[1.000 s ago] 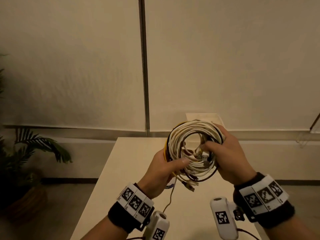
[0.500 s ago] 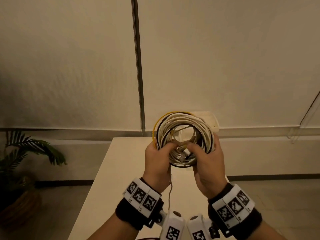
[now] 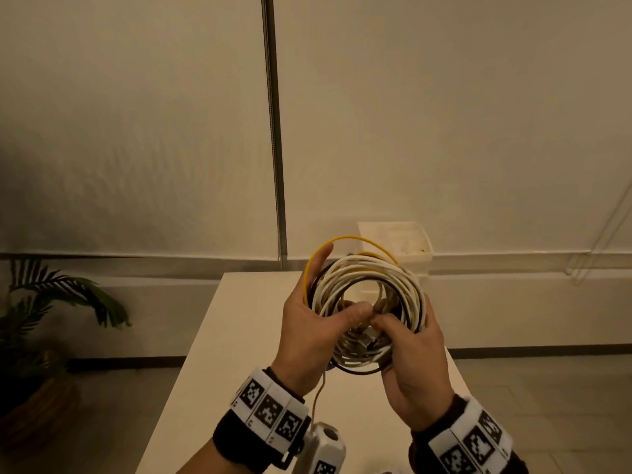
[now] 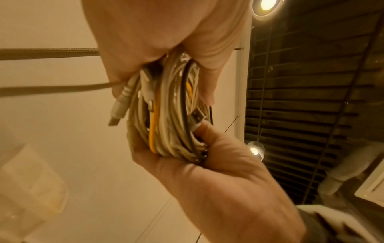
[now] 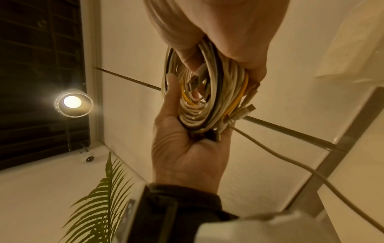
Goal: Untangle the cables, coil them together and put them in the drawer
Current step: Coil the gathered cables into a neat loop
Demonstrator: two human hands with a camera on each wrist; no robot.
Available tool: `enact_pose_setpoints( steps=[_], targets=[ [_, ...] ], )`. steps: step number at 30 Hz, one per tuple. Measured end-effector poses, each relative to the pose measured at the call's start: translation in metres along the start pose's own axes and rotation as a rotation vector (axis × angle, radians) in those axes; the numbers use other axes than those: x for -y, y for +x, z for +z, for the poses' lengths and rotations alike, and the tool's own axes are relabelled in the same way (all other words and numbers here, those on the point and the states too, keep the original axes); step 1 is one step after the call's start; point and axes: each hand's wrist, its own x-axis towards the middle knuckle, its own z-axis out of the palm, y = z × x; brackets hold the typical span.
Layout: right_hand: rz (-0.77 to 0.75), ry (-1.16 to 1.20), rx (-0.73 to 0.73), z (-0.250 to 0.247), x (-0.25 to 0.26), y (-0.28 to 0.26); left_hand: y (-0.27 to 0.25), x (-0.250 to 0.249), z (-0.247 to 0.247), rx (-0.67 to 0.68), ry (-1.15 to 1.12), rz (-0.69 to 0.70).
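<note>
Both hands, left hand (image 3: 309, 331) and right hand (image 3: 415, 364), are gripping the round coil of white, black and yellow cables (image 3: 369, 302) above the pale desk (image 3: 219, 336), tidying loose plugs; next, judging, stowing it in the far translucent plastic drawer (image 3: 396, 241).

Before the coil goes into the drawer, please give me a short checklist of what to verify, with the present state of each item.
1. Cables wound into one coil: ok.
2. Left hand holds the coil: ok.
3. Right hand holds the coil: ok.
4. No loose ends: not ok, one thin cable hangs below, and a yellow loop stands out on top.
5. Drawer open and free: cannot tell, no drawer is identifiable.
</note>
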Motion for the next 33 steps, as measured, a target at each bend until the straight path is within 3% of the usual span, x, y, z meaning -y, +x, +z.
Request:
enact_pose_setpoints(
  steps=[6, 8, 12, 14, 21, 23, 26, 33],
  targets=[
    [0.027, 0.018, -0.067, 0.0, -0.005, -0.007, -0.012, 0.008, 0.003, -0.152, 0.15, 0.046],
    [0.009, 0.014, -0.061, 0.002, -0.004, -0.008, -0.015, 0.009, 0.006, -0.185, 0.131, 0.058],
    [-0.02, -0.036, -0.017, 0.012, -0.01, -0.01, -0.004, 0.013, 0.004, -0.398, 0.003, 0.015],
    [-0.026, -0.066, 0.002, 0.011, -0.013, -0.011, -0.001, 0.013, 0.001, -0.423, -0.007, -0.016],
    [0.113, -0.253, 0.276, -0.021, 0.004, -0.016, -0.002, 0.012, -0.01, -0.315, 0.146, -0.028],
    [0.224, -0.208, 0.381, -0.026, 0.019, -0.004, -0.001, 0.01, -0.013, -0.28, 0.192, -0.068],
    [0.311, -0.375, 0.471, -0.024, 0.044, 0.025, 0.003, 0.008, -0.014, -0.201, 0.264, -0.093],
    [0.229, -0.823, 0.654, -0.002, 0.06, 0.051, 0.012, -0.007, -0.012, 0.024, 0.404, -0.075]
  ],
)
